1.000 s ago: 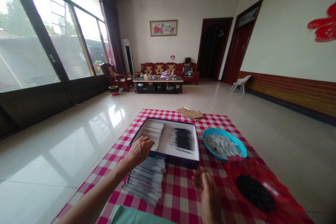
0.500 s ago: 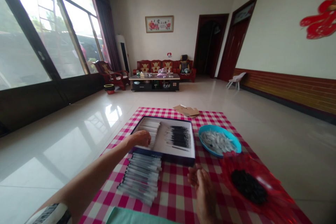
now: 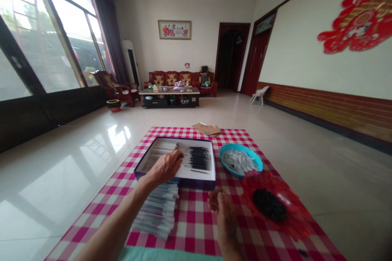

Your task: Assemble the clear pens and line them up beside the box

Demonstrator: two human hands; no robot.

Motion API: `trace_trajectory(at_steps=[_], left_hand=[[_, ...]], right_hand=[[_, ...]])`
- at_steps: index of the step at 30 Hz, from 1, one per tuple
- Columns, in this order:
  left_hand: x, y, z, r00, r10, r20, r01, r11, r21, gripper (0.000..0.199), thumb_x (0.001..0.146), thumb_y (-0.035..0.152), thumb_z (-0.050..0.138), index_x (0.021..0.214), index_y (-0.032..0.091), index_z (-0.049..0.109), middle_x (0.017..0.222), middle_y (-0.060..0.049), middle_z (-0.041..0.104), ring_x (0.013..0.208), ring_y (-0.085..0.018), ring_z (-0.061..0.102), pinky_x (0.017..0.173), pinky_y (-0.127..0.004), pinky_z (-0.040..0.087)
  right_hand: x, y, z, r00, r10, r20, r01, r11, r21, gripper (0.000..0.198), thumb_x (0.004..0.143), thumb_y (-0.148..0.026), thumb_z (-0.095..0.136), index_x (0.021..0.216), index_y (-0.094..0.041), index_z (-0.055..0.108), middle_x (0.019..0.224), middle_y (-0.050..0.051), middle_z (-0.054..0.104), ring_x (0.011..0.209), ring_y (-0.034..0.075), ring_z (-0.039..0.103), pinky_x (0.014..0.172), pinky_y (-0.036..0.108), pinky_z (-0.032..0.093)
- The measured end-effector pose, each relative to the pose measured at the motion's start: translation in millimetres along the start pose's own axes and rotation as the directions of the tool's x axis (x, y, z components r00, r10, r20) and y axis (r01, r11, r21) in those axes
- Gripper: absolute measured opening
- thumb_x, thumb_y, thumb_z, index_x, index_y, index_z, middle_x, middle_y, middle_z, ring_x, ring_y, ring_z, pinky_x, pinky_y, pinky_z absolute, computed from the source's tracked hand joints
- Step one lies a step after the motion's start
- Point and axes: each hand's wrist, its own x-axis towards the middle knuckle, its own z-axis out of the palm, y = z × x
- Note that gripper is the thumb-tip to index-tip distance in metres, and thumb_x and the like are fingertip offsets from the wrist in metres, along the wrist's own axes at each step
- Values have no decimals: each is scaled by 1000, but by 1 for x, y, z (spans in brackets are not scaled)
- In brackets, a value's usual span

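Observation:
My left hand [image 3: 167, 166] is over the shallow box [image 3: 175, 179], its fingers pressed together; whatever they hold is hidden. Pale, slender tubes [image 3: 153, 153] fill the box's left side, partly behind that hand. Thin refills with black ends [image 3: 199, 158] lie in a row at its right. In front of the box, a row of clear pens [image 3: 157, 214] rests on the cloth, partly covered by my left arm. My right hand [image 3: 225, 210] hovers near the box's front right corner with fingers curled in; a small thing in it cannot be made out.
A blue bowl [image 3: 225, 167] of clear small pieces stands right of the box. Nearer me, a red translucent bowl [image 3: 292, 197] holds black pieces. Brown cardboard [image 3: 208, 129] lies at the checked tablecloth's [image 3: 196, 228] far edge. Green cloth [image 3: 168, 254] shows at the near edge.
My left hand has moved right from the pale tubes toward the middle of the box. My right hand stays near the front corner, its fingers more curled. The view has turned right.

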Motion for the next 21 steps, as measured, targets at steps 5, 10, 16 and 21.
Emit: trace_trajectory(at_steps=[5,10,16,21], left_hand=[[-16,83,61,978,-51,-200,-21,938,-345,22,95,25,39,104,21,59,82,-4,69,73,-17,66,67,-24,50],[-30,115,119,975,-25,-220,-50,943,-328,25,96,28,36,95,24,60,76,-5,66,67,-17,65,59,-24,50],[-39,106,143,937,44,-347,-137,959,-247,23,96,25,35,107,23,55,84,-8,67,71,-19,64,63,-30,54],[-41,105,151,921,53,-386,-148,964,-222,21,96,23,34,105,23,53,84,-8,66,72,-19,63,66,-31,55]], right_hand=[[0,-4,1,999,38,23,-38,999,0,47,77,-62,56,97,-20,63,81,4,71,68,19,65,61,31,53],[4,7,-9,996,-35,-86,25,993,-113,52,68,-69,59,90,-23,67,99,6,72,97,25,64,81,34,52],[4,13,-11,992,-96,-76,85,988,-131,51,70,-66,58,98,-25,68,112,6,69,108,25,60,93,35,47],[0,3,-6,990,-120,-74,110,986,-129,46,72,-63,59,98,-26,68,108,6,71,103,25,63,88,35,50]])
